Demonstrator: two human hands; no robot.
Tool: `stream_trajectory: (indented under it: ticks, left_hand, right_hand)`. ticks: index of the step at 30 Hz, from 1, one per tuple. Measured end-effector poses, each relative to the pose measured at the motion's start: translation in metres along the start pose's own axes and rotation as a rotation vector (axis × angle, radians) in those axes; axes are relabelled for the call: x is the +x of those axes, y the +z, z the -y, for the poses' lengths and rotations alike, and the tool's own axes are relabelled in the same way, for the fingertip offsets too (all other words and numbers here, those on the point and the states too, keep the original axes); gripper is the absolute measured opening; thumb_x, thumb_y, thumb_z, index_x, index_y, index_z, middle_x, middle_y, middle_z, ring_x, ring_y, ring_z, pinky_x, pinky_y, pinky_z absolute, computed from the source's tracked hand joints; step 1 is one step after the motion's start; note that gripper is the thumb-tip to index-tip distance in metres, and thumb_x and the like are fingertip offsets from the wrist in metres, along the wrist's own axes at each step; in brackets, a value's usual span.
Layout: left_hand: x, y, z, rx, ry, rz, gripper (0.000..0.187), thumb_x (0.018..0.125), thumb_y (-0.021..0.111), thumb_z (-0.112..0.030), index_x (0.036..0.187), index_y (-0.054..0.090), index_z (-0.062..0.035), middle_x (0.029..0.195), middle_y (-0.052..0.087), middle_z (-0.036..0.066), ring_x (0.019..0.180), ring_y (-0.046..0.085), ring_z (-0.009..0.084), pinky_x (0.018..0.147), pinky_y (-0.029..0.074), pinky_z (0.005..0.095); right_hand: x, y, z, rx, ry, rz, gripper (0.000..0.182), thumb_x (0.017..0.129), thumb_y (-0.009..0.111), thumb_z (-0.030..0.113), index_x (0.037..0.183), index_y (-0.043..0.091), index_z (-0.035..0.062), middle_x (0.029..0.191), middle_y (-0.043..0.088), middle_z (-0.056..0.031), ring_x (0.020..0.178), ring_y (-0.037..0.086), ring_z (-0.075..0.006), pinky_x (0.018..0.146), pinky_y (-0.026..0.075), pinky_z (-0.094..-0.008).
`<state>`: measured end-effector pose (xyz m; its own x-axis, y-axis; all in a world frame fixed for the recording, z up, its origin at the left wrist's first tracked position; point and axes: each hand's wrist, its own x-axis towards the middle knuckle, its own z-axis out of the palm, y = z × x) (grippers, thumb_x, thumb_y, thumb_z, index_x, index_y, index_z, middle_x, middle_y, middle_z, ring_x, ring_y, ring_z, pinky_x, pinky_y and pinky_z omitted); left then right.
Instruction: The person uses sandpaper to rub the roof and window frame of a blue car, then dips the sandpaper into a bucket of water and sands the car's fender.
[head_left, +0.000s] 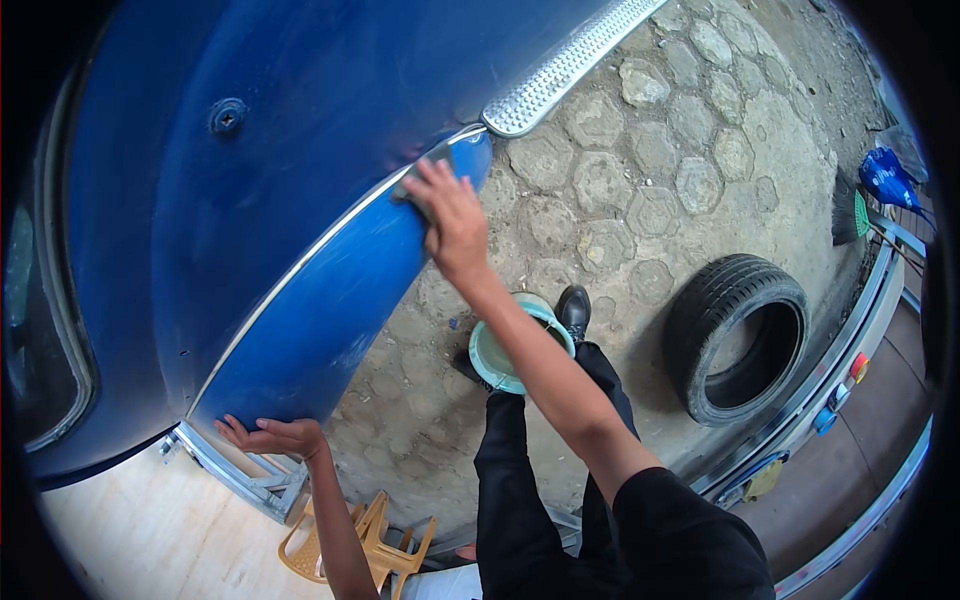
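Observation:
A blue car fender (345, 265) with a pale trim strip (303, 262) along its seam runs diagonally beside the blue body panel (270, 60). Near the fender's upper end, my right hand (455, 220) presses a small grey pad (408, 188) against the painted surface, fingers laid over it. The pad is partly hidden under the fingers. At the lower end, my left hand (272, 438) is open at the fender's edge, its fingers stretched out and nothing held in them.
A pale green bucket (490, 360) stands between my legs. To the right a tyre (735, 340) lies on the hexagonal paving (600, 185). A ribbed metal running board (560, 75) juts out above. Below are a yellow plastic chair (375, 545) and a metal frame (240, 475).

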<state>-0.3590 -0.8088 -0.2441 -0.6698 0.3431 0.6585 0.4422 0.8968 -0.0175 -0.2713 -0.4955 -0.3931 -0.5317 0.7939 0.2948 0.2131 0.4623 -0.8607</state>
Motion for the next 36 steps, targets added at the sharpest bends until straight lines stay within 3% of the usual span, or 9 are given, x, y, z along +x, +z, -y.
stream_trajectory:
  ticks: [4,7,12,19,20,26,32,35,36]
  left_hand:
    - [0.001,0.002,0.003,0.027,0.027,-0.011,0.052,0.106,0.028,-0.03,0.139,0.043,0.0076,0.153,0.039,0.03,0.145,0.036,0.0435,0.118,0.028,0.0575]
    - [0.0,0.001,0.002,0.026,0.03,-0.017,0.053,0.106,0.028,-0.031,0.139,0.044,0.0075,0.152,0.04,0.03,0.145,0.037,0.0435,0.118,0.028,0.0574]
    - [0.0,0.0,0.003,0.022,0.026,-0.013,0.054,0.106,0.029,-0.032,0.139,0.045,0.0074,0.152,0.041,0.029,0.144,0.037,0.0433,0.118,0.028,0.0579]
    - [0.003,-0.001,0.005,0.06,0.056,-0.028,0.055,0.105,0.029,-0.032,0.138,0.048,0.0071,0.151,0.042,0.029,0.144,0.038,0.0426,0.117,0.029,0.0588]
    - [0.003,-0.001,0.006,0.067,0.059,-0.031,0.055,0.105,0.029,-0.032,0.138,0.048,0.007,0.151,0.042,0.029,0.144,0.038,0.0427,0.117,0.029,0.0589]
    - [-0.001,0.001,0.006,0.058,0.046,-0.037,0.055,0.105,0.029,-0.034,0.138,0.049,0.0055,0.151,0.044,0.028,0.144,0.039,0.0423,0.117,0.029,0.0589]
    - [-0.001,0.001,0.005,0.061,0.024,-0.022,0.055,0.105,0.029,-0.035,0.137,0.049,0.0046,0.151,0.044,0.028,0.144,0.039,0.0417,0.116,0.03,0.0579]
    - [0.0,0.001,0.005,0.072,0.017,-0.019,0.055,0.105,0.029,-0.035,0.137,0.048,0.005,0.151,0.043,0.028,0.144,0.038,0.0419,0.117,0.029,0.0576]
    - [-0.001,0.001,0.005,0.077,0.018,-0.016,0.055,0.105,0.028,-0.035,0.137,0.048,0.0052,0.151,0.043,0.028,0.144,0.038,0.0419,0.117,0.029,0.0576]
  right_hand:
    - [0.006,0.014,-0.03,0.144,0.288,-0.106,0.054,0.086,0.051,-0.005,0.134,0.064,0.0142,0.146,0.057,-0.0163,0.138,0.05,-0.0419,0.117,0.037,-0.0534]
    - [-0.003,0.015,0.011,0.137,0.153,-0.087,0.053,0.087,0.05,-0.006,0.134,0.064,0.0138,0.147,0.056,-0.0173,0.139,0.049,-0.042,0.117,0.038,-0.052]
    - [-0.008,0.001,0.04,0.037,-0.026,-0.026,0.058,0.079,0.055,-0.004,0.13,0.067,0.0187,0.147,0.059,-0.0086,0.138,0.052,-0.0365,0.113,0.041,-0.055]
    - [-0.002,0.011,0.032,0.086,0.118,-0.115,0.061,0.077,0.054,-0.009,0.13,0.066,0.0177,0.146,0.06,-0.0073,0.139,0.051,-0.0361,0.115,0.039,-0.055]
    - [-0.005,0.013,0.041,0.095,0.163,-0.126,0.059,0.078,0.054,-0.008,0.13,0.066,0.0174,0.147,0.058,-0.0088,0.141,0.047,-0.0401,0.115,0.039,-0.0563]
    - [-0.029,0.013,0.127,0.091,0.047,-0.031,0.053,0.084,0.056,-0.002,0.131,0.068,0.0216,0.147,0.059,-0.007,0.141,0.047,-0.0427,0.115,0.037,-0.0592]
    - [-0.02,0.005,0.09,-0.132,-0.152,-0.007,0.044,0.089,0.062,0.014,0.129,0.07,0.0304,0.145,0.061,-0.0013,0.135,0.055,-0.0323,0.112,0.038,-0.0605]
    - [-0.016,0.007,0.074,-0.121,-0.181,-0.029,0.043,0.088,0.064,0.017,0.128,0.07,0.0306,0.145,0.061,0.001,0.134,0.057,-0.0293,0.112,0.037,-0.0623]
    - [-0.015,0.006,0.069,-0.114,-0.168,-0.024,0.045,0.087,0.063,0.012,0.128,0.07,0.0297,0.145,0.061,0.0004,0.134,0.056,-0.0297,0.113,0.036,-0.0629]
